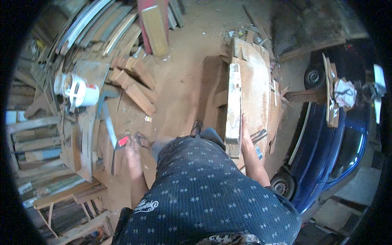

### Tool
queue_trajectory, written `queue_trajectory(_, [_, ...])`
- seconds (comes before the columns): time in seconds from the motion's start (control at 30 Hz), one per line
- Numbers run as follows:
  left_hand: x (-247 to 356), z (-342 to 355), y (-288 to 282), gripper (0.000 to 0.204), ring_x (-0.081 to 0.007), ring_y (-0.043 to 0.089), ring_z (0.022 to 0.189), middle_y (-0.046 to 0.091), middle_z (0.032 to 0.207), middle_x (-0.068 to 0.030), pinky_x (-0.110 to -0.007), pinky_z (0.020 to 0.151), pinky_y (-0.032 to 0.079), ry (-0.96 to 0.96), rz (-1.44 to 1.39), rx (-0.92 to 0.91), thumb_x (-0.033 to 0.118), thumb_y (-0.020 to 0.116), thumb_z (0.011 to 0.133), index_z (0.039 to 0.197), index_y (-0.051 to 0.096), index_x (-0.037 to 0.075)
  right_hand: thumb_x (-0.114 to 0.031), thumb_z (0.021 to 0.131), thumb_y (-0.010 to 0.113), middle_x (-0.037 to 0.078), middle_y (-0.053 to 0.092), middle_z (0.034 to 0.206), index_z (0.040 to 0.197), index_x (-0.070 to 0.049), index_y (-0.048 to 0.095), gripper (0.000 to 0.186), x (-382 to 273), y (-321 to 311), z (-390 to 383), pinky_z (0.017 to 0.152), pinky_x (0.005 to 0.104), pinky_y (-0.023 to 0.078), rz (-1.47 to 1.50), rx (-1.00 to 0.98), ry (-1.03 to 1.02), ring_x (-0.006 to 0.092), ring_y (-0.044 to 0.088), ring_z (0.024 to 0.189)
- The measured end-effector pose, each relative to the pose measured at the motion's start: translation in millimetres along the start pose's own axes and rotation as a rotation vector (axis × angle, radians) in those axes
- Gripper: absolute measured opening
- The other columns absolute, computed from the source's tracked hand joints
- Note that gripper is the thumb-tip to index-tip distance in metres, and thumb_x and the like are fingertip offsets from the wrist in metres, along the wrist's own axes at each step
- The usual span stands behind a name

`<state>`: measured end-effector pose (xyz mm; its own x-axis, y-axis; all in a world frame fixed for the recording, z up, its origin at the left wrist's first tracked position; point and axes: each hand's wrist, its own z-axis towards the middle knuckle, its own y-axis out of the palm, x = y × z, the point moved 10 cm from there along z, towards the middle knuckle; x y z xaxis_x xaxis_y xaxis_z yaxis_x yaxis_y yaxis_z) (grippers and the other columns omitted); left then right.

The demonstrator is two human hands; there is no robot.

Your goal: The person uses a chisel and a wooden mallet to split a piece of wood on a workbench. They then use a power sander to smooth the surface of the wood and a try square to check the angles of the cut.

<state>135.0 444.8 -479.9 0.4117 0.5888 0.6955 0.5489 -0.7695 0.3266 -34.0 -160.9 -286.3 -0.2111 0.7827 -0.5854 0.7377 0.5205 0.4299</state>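
A tool with a red and black handle and a long pale blade, which looks like a handsaw [109,124], is in my left hand [133,157]. The fingers close round its handle, and the blade points forward and a little left. On the other side, my right hand [246,141] is against the right side of a thick wooden beam [233,102] with worn white paint. One digit lies along the beam's side; the other fingers are hidden. The beam extends forward above a dusty wooden workbench [256,77].
Short wooden blocks [134,90] and a white bucket [83,93] are at the left, beside stacked boards [98,28]. An upright plank [155,30] stands ahead. A blue car [326,139] is on the right, past the bench. Sawdust covers the floor [179,77].
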Motion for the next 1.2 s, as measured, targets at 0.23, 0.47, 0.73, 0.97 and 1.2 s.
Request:
queue_trajectory(0.23, [-51.0, -247.6, 426.8, 0.031, -0.0239, 0.065, 0.111, 0.062, 0.117, -0.0104, -0.041, 0.096, 0.056, 0.068, 0.383, -0.703, 0.016, 0.063, 0.101, 0.127, 0.051, 0.005, -0.070, 0.102, 0.032, 0.013, 0.039, 0.158, 0.158, -0.009, 0.030, 0.083, -17.1, -41.9, 60.1, 0.117, 0.0458, 0.036, 0.303, 0.076, -0.046, 0.0288, 0.041, 0.142])
queue_trajectory(0.47, [-168.5, -404.9, 564.7, 0.025, -0.0122, 0.056, 0.102, 0.060, 0.109, -0.0062, -0.030, 0.090, 0.049, 0.285, 0.593, -1.237, 0.014, 0.060, 0.102, 0.121, 0.050, 0.000, -0.067, 0.104, 0.030, 0.016, 0.050, 0.148, 0.153, -0.007, 0.040, 0.078, -28.1, -59.2, 38.7, 0.113, 0.0457, 0.039, 0.398, -0.057, -0.053, 0.0303, 0.051, 0.131])
queue_trajectory(0.73, [-199.0, -452.4, 561.6, 0.015, -0.0310, 0.060, 0.089, 0.058, 0.096, -0.0176, -0.042, 0.081, 0.048, 0.578, 0.966, -1.447, 0.009, 0.057, 0.098, 0.108, 0.052, -0.001, -0.026, 0.091, 0.073, 0.018, 0.064, 0.107, 0.123, 0.003, 0.059, 0.046, -177.6, -58.6, -91.2, 0.091, 0.0398, 0.049, -0.597, 0.425, -0.951, 0.0252, 0.062, 0.100])
queue_trajectory(0.97, [-179.4, -475.6, 563.8, 0.063, -0.0375, 0.057, 0.118, 0.053, 0.132, -0.0200, -0.044, 0.105, 0.045, 0.945, 1.075, -1.457, 0.020, 0.077, 0.087, 0.138, 0.048, -0.002, -0.016, 0.088, 0.074, 0.009, 0.065, 0.102, 0.120, 0.005, 0.057, 0.041, -217.3, -45.7, -68.2, 0.081, 0.0328, 0.051, -0.302, 0.313, -0.785, 0.0191, 0.062, 0.092])
queue_trajectory(1.2, [-205.4, -430.9, 515.1, 0.093, -0.0293, 0.055, 0.129, 0.055, 0.140, -0.0220, -0.041, 0.109, 0.044, 0.094, 1.301, -1.361, 0.031, 0.089, 0.074, 0.145, 0.040, -0.005, -0.019, 0.099, 0.059, 0.004, 0.064, 0.079, 0.123, 0.002, 0.063, 0.033, -266.0, -83.1, -86.1, 0.070, 0.0296, 0.049, -0.745, 0.428, -0.906, 0.0129, 0.060, 0.074])
